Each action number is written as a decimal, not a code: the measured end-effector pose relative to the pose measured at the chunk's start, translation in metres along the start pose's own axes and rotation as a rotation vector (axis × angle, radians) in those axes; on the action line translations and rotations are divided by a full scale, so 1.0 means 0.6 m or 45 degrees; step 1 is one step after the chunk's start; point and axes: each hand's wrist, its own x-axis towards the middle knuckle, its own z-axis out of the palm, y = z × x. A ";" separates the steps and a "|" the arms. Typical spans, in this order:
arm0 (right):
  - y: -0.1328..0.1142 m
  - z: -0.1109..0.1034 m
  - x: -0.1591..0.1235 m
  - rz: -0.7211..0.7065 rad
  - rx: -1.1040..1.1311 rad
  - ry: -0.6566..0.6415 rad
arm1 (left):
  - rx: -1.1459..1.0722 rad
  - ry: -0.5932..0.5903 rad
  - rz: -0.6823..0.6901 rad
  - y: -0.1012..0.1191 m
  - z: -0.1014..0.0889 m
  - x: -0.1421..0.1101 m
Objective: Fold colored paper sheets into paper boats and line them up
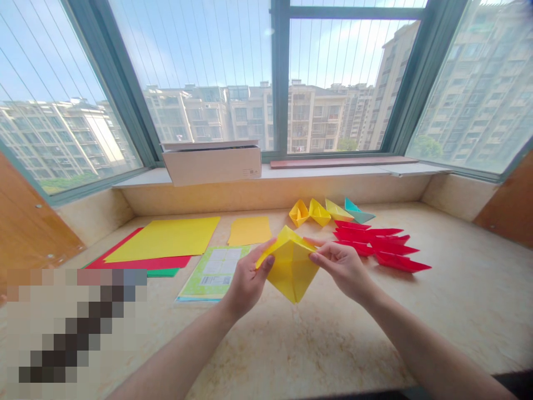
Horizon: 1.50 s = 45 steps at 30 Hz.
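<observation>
Between my two hands is a folded yellow paper [293, 266], diamond-shaped with a crease down its middle, held up above the counter. My left hand [252, 275] pinches its left corner, thumb on the near face. At the right corner, my right hand [339, 264] grips the paper between thumb and fingers. Behind it stand folded paper boats: an orange-yellow boat [298, 213], a yellow boat [320, 212], a pale yellow boat [337, 210] and a teal boat [357, 211]. Several red paper boats [393, 245] are grouped to the right.
Yellow sheets [166, 239] lie over red sheets [125, 256] and green paper [164, 273] at left. A green-and-white packet [208, 275] and a small orange-yellow sheet [249, 230] lie nearer the middle. A white box [212, 165] sits on the windowsill. The lower left is pixelated.
</observation>
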 end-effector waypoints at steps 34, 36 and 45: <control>0.003 -0.005 0.006 -0.031 0.218 -0.028 | -0.538 0.223 -0.207 -0.005 0.001 0.013; 0.003 -0.007 0.005 -0.016 0.215 -0.030 | -0.559 0.229 -0.202 -0.007 0.000 0.013; 0.005 -0.021 0.002 -0.057 0.089 -0.038 | -0.553 0.193 -0.127 -0.003 -0.003 0.013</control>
